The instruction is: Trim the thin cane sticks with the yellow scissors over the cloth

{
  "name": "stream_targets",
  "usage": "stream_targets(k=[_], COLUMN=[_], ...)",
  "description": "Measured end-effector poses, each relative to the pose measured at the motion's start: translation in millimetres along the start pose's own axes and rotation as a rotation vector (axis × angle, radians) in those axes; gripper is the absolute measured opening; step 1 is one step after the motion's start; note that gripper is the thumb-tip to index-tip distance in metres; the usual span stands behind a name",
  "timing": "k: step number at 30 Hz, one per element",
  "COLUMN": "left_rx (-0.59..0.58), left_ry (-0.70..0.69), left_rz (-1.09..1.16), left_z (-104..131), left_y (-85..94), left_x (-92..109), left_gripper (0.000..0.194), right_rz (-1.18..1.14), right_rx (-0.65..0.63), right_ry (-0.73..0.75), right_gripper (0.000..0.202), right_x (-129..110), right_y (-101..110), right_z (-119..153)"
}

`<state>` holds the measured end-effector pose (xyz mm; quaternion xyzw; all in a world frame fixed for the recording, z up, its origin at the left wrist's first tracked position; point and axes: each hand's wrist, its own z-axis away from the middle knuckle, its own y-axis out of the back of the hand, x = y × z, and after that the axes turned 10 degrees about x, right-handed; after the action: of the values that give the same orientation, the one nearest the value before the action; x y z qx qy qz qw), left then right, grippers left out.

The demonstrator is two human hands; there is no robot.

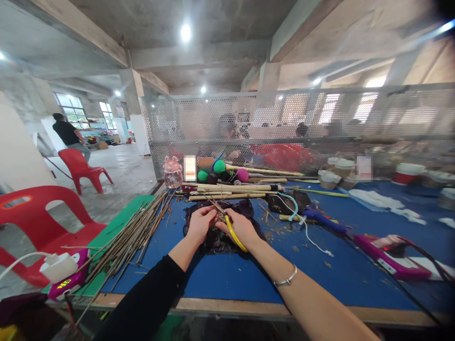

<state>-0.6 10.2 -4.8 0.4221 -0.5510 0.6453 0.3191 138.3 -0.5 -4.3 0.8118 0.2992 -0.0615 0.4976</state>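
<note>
My right hand point(239, 228) is closed on yellow-handled scissors point(234, 234), whose blades point up and to the left. Beside it, my left hand point(203, 222) has its thumb and fingers pinched together near the blades; what it holds is too small to make out. Both hands are over a crumpled black cloth point(216, 244) with dark scraps on it, on the blue table point(227, 283). Long thin brown sticks point(137, 237) lie in a bundle to the left. Behind the hands are thicker pale sticks point(234, 188).
A pink bottle point(173, 173), green yarn ball point(219, 166) and magenta ball point(242, 174) stand before a perforated metal screen point(206, 116). Power strips point(394, 260) with cables lie right. Red chairs point(46, 213) and a person point(67, 132) are left.
</note>
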Motion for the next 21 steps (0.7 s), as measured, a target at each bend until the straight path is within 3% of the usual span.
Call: stream_targets(k=[6, 15, 21], left_rx=[-0.042, -0.062, 0.008], left_ry=[-0.052, 0.001, 0.006], left_rz=[-0.055, -0.045, -0.072], left_z=[2.3, 0.4, -2.7], left_y=[-1.0, 0.5, 2.7], left_x=[-1.7, -4.3, -3.2], left_gripper=[0.023, 0.025, 0.025], right_rz=[0.02, 0.003, 0.106], right_rx=[0.032, 0.02, -0.005], right_ry=[0.031, 0.029, -0.02], right_gripper=[0.042, 0.039, 0.043], right_x=[-0.7, 0.7, 4.0], right_y=[-1.0, -0.3, -1.2], right_z=[0.0, -0.6, -0.9])
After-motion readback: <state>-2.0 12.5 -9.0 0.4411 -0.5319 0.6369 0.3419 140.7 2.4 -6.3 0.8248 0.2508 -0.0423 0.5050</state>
